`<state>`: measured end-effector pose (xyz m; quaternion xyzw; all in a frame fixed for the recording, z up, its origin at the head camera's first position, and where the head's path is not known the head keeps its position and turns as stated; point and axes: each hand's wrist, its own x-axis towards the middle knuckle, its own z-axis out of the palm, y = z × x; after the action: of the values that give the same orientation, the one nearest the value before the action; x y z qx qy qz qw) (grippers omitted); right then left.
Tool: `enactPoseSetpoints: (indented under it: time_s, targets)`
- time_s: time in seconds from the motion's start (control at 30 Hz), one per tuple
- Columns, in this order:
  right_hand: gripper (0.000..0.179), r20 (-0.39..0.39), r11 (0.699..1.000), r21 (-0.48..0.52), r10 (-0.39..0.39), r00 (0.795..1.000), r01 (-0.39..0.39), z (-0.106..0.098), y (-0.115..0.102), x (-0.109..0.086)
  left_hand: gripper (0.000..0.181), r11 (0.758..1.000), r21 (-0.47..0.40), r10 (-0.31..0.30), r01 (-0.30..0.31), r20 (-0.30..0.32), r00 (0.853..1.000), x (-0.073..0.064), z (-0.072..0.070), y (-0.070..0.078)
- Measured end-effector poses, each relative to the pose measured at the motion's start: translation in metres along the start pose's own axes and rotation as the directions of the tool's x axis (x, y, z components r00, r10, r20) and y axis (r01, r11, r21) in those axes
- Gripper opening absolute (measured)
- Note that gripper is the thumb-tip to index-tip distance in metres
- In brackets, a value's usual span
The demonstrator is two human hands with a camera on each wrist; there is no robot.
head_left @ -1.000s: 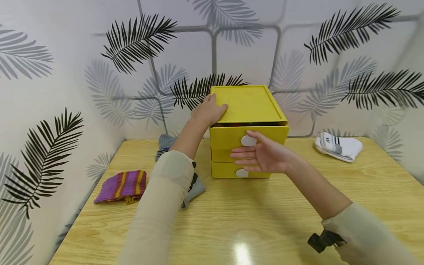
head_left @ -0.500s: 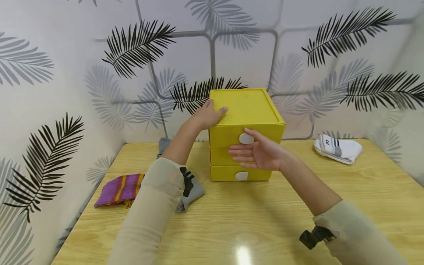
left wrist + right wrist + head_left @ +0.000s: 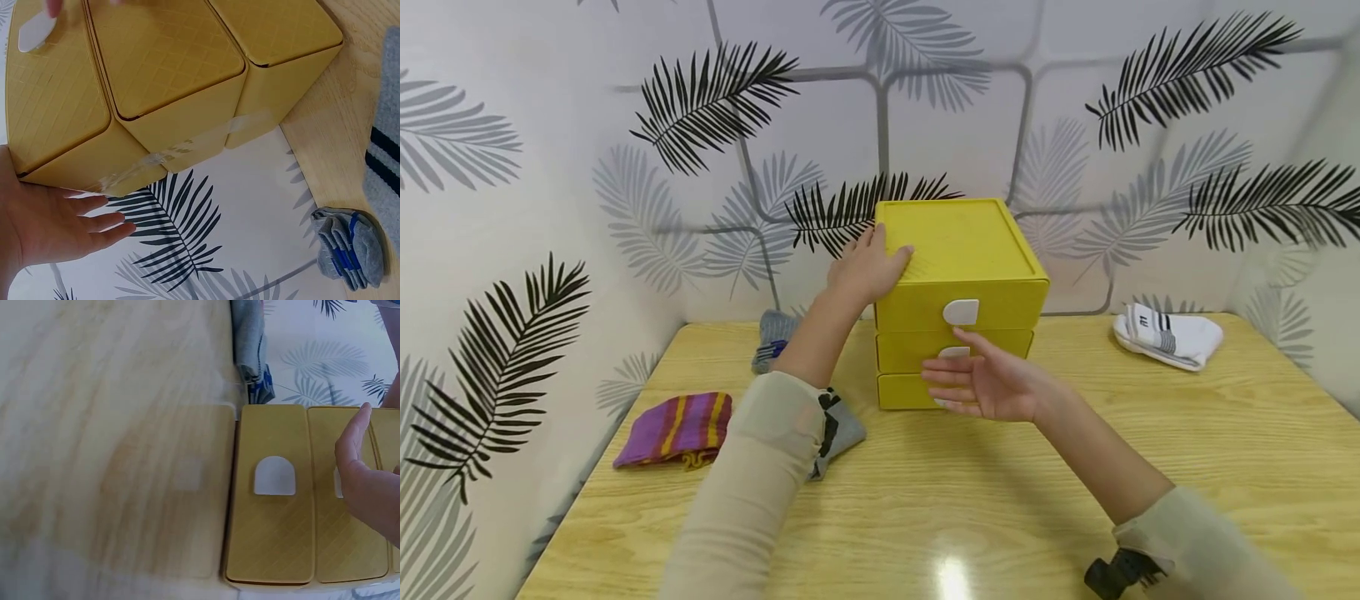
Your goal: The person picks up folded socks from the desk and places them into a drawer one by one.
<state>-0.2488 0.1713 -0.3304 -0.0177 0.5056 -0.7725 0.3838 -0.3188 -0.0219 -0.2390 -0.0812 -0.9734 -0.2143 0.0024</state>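
A yellow box with three stacked drawers (image 3: 958, 242) stands at the back of the table, all its drawers closed. White tabs mark the fronts; the top tab (image 3: 962, 312) is in full view. My left hand (image 3: 867, 268) rests at the box's upper left edge, thumb on top. In the left wrist view the left hand's fingers (image 3: 100, 220) lie straight and spread along the side. My right hand (image 3: 992, 387) is held before the middle and bottom drawers, fingers extended and holding nothing. The right wrist view shows it covering part of the middle tab (image 3: 338, 482); whether it touches is unclear.
Left of the box lie a purple and yellow striped sock (image 3: 677, 427), a grey sock with blue marks (image 3: 350, 250) and a grey sock with black stripes (image 3: 844, 437), partly behind my left arm. A folded white sock (image 3: 1168, 335) lies at right. A patterned wall (image 3: 955, 125) backs the table.
The top drawer, slightly out a second ago, has gone in flush. My right hand has since dropped from the top tab to the middle drawer's level. The left hand stays on the box.
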Motion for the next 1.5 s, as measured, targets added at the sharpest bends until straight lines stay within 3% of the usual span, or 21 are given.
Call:
enactPoseSetpoints:
  time_s: [0.33, 0.53, 0.67, 0.97, 1.2, 1.5]
  targets:
    - [0.053, -0.060, 0.991, 0.133, 0.041, 0.997, -0.032, -0.010, 0.009, 0.007, 0.067, 1.000, -0.015, -0.003, 0.003, -0.010, 1.000, -0.001, 0.001, 0.000]
    - [0.037, -0.143, 0.983, 0.186, 0.023, 0.989, 0.004, -0.010, 0.012, 0.010, 0.067, 0.999, -0.034, -0.004, 0.004, -0.003, 1.000, -0.001, 0.000, -0.001]
    - [0.034, -0.151, 0.984, 0.177, 0.013, 0.988, 0.014, -0.012, 0.012, 0.008, 0.067, 0.999, -0.052, -0.003, 0.003, -0.001, 1.000, -0.001, 0.000, 0.000]
    - [0.031, -0.061, 0.995, 0.101, 0.015, 0.998, -0.009, -0.008, 0.022, -0.007, 0.068, 0.996, -0.087, -0.014, 0.015, 0.018, 1.000, -0.002, 0.000, -0.001]
    - [0.032, -0.093, 0.999, 0.033, 0.001, 0.996, 0.002, 0.001, 0.036, -0.026, 0.068, 0.993, -0.113, -0.010, 0.014, 0.035, 0.999, -0.002, -0.001, -0.001]
    - [0.033, -0.035, 1.000, -0.020, 0.021, 0.999, -0.022, 0.012, 0.054, -0.051, 0.068, 0.993, -0.116, -0.008, 0.013, 0.041, 0.999, -0.004, -0.002, -0.002]
